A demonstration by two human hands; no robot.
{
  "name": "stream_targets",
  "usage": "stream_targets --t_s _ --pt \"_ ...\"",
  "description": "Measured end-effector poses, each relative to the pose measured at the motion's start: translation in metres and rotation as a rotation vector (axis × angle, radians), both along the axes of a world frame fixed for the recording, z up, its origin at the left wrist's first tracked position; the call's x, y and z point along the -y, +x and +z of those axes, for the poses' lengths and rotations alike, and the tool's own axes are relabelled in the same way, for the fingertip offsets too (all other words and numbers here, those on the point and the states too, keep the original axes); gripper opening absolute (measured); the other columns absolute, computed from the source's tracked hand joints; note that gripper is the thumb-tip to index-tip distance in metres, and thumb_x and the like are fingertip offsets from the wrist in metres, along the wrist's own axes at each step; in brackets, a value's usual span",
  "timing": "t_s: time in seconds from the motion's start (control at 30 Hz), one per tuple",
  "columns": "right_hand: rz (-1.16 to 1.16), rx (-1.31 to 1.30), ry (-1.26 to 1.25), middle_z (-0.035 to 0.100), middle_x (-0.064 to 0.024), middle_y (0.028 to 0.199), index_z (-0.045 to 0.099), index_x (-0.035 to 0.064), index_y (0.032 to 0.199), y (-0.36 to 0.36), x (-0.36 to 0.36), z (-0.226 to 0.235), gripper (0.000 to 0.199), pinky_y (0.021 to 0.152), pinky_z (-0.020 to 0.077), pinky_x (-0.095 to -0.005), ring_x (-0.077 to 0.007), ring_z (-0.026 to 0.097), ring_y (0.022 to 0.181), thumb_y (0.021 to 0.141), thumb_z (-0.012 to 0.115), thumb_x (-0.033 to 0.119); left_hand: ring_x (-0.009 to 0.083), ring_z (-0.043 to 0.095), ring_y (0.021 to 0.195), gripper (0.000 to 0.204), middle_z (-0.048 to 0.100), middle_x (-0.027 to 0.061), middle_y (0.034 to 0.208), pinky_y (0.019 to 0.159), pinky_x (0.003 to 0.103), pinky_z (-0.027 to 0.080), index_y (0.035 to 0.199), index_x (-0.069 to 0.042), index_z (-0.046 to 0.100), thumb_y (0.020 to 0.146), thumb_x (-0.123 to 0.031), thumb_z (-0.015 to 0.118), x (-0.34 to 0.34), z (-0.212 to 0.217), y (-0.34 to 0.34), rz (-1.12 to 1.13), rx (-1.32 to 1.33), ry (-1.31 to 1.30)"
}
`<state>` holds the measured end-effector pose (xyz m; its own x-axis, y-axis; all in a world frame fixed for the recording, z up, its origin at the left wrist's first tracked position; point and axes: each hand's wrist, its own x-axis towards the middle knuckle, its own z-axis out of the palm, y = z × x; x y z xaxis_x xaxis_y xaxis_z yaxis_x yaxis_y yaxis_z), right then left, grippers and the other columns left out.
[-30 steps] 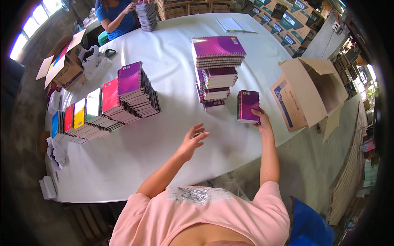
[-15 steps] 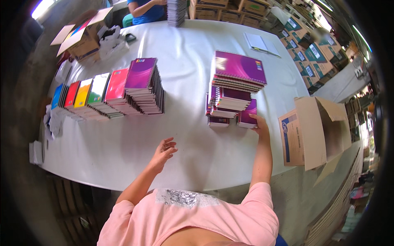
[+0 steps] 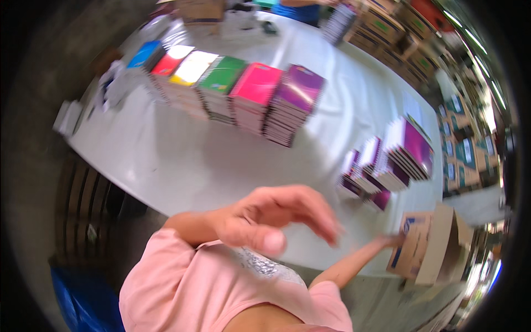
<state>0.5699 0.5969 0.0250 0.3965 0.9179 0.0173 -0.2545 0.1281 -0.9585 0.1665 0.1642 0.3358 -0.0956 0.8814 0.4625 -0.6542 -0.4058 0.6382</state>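
My left hand (image 3: 279, 218) is raised close in front of my chest, empty, its thumb and fingers apart and slightly smeared by motion. At the right edge of the table, my right hand (image 3: 395, 240) reaches the side of an open cardboard box (image 3: 414, 246); its fingers are blurred, and I cannot tell whether they grip it. Stacked purple spiral notebooks (image 3: 415, 148) stand beyond the right forearm, on several lower piles. Further left runs a row of spiral notebook stacks: purple (image 3: 298, 88), pink (image 3: 257, 83), green (image 3: 222, 74), yellow, red and blue (image 3: 145, 54).
All of this is on a white-covered table (image 3: 182, 155). At the far side, a person in a blue top (image 3: 297, 14) is beside a tall notebook stack (image 3: 338, 25). Cardboard boxes (image 3: 381, 25) are piled behind. Another box (image 3: 200, 11) and plastic bags sit at the far left.
My view has swung to the right. My right hand has left the purple notebooks and moved right to the cardboard box. The left hand has risen from over the table toward me.
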Motion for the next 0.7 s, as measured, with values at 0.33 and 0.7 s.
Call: stream_targets --t_s 0.33,0.7 --pt "0.255 0.116 0.738 0.051 -0.0118 0.108 0.052 -0.0015 0.106 -0.412 0.380 0.197 0.028 0.090 0.0381 -0.0348 -0.0219 0.049 0.100 0.083 0.058 0.014 0.0246 0.053 0.091 0.030 0.058 0.0152 0.093 0.087 0.039 0.037 0.092 0.003 0.057 0.075 -0.017 0.070 0.151 0.039 -0.098 0.132 0.062 0.749" --pt "0.857 1.371 1.296 0.045 -0.0120 0.131 0.045 0.0130 0.130 -0.794 0.564 0.229 0.068 0.098 0.0348 -0.0419 -0.0275 0.043 0.120 0.069 0.074 0.021 0.0205 0.052 0.088 0.014 0.056 0.0007 0.083 0.077 0.034 0.043 0.085 -0.013 0.051 0.085 -0.027 0.054 0.357 0.000 -0.319 0.533 0.315 0.274"
